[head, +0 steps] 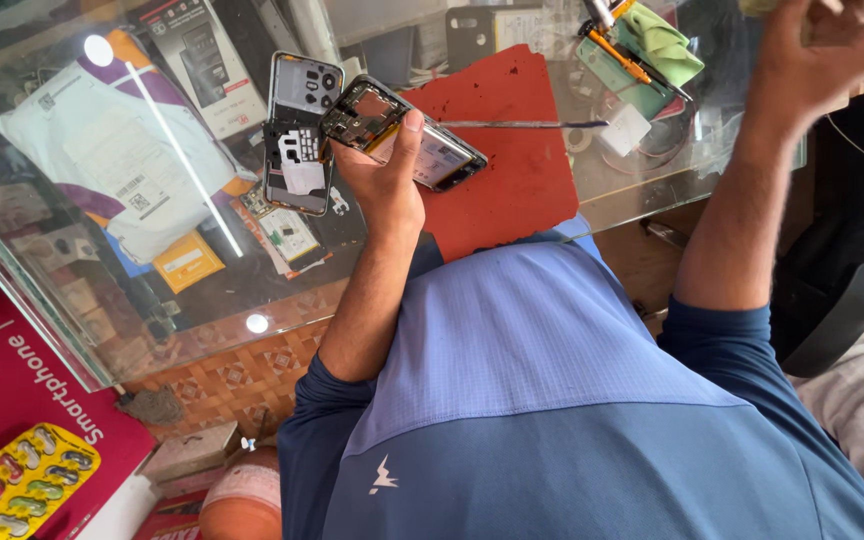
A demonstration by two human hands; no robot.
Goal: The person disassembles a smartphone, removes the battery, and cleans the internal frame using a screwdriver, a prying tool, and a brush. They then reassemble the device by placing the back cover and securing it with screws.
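Counter: glass top (72, 290) lying over a display case, reflecting two round lights and a long tube light.
Mat: red sheet (512, 170) resting on the glass.
Floor: patterned orange tiles (242, 380) showing beneath the counter.
Seat: dark chair arm (842, 320) curving at right.

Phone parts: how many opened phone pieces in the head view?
2. An opened phone body is held in the left hand above the red mat. A phone back cover lies on the glass counter, just beside it. More may be hidden in the clutter.

Glass counter (642, 195) with red mat (512, 170)
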